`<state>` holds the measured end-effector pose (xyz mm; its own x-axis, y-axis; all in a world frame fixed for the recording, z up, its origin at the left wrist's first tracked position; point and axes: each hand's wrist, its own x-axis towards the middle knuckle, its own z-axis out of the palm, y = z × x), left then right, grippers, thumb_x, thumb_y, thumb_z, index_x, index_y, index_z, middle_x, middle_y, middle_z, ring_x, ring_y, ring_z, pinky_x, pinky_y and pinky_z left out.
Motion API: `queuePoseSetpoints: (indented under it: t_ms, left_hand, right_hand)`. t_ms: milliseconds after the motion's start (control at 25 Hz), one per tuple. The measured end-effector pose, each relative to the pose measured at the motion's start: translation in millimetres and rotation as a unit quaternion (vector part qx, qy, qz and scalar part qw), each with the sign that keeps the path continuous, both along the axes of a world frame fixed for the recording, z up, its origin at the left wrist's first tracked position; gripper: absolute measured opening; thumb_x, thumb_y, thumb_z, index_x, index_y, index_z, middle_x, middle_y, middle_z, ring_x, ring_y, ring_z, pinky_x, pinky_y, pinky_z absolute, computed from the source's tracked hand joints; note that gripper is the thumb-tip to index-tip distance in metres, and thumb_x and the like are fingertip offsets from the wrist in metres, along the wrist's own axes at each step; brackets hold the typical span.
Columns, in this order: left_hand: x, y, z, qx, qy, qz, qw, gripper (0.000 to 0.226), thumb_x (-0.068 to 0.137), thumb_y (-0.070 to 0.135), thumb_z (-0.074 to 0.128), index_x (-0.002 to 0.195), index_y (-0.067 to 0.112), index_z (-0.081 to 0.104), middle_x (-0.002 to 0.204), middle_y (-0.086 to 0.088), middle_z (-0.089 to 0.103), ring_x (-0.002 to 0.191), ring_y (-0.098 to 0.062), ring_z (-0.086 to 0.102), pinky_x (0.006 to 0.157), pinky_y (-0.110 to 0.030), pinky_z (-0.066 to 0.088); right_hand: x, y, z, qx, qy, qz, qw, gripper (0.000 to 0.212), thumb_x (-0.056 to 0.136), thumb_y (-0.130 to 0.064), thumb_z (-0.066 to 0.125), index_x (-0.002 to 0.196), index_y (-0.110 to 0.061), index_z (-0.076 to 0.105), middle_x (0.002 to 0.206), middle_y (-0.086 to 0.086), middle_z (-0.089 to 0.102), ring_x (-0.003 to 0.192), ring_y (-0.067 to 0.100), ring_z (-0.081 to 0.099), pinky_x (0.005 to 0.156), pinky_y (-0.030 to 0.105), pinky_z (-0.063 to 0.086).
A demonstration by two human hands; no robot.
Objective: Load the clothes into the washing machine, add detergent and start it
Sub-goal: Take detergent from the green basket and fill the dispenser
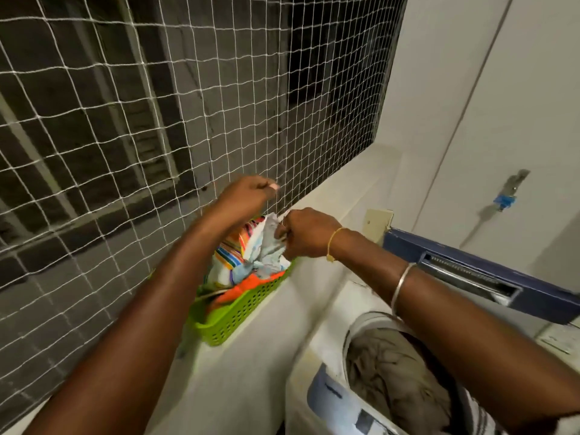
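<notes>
Half the view is a white net (157, 120), up and left of the top-loading washing machine (317, 356). The machine's navy lid (470, 268) is raised, and grey-brown clothes (392, 372) lie in its drum. Left of the machine, a green basket (244, 312) on the ledge (251, 372) is heaped with laundry, including a striped cloth (232, 246).

The right hand (306, 233) grips a pale blue-white garment (270, 243) atop that heap. The left hand (248, 193) hovers above the basket with fingers curled; I cannot tell whether it holds anything.

Loading looks partly done. Emptying the basket, adding detergent and starting the machine remain.
</notes>
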<state>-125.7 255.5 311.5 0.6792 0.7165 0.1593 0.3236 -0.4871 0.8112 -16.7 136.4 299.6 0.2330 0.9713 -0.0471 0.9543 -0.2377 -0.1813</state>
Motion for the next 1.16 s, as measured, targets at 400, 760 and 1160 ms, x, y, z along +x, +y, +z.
queuePoseSetpoints:
  t_ms: [400, 760, 1160]
  left_hand:
    - [13.0, 29.9, -22.6, -0.043, -0.025, -0.069, 0.996, 0.024, 0.1, 0.023, 0.056, 0.119, 0.017, 0.07, 0.12, -0.002, 0.07, 0.118, -0.019, 0.061, 0.106, -0.037, 0.044]
    - [8.1, 23.2, -18.1, -0.048, -0.039, -0.05, 0.997, 0.026, 0.102, 0.025, 0.052, 0.12, 0.022, 0.07, 0.121, 0.005, 0.067, 0.112, -0.012, 0.059, 0.092, -0.03, 0.043]
    - [8.0, 29.4, -20.0, -0.07, -0.036, -0.04, 0.996, 0.021, 0.098, 0.025, 0.054, 0.11, 0.029, 0.071, 0.116, 0.004, 0.07, 0.111, -0.013, 0.062, 0.104, -0.041, 0.047]
  right_hand:
    - [-11.5, 17.9, -6.6, 0.03, -0.039, -0.079, 0.996, 0.022, 0.082, -0.025, 0.071, 0.099, -0.01, 0.071, 0.095, 0.014, 0.068, 0.093, 0.032, 0.066, 0.064, 0.029, 0.042]
    - [-15.9, 12.0, -9.2, 0.066, -0.019, -0.06, 0.996, 0.005, 0.079, -0.022, 0.072, 0.082, -0.017, 0.07, 0.081, 0.002, 0.067, 0.079, 0.022, 0.062, 0.06, 0.027, 0.04]
    - [-15.5, 7.8, -32.3, 0.174, -0.057, 0.07, 0.981, 0.015, 0.09, -0.025, 0.063, 0.098, -0.025, 0.075, 0.082, 0.007, 0.073, 0.075, 0.03, 0.065, 0.063, 0.036, 0.052]
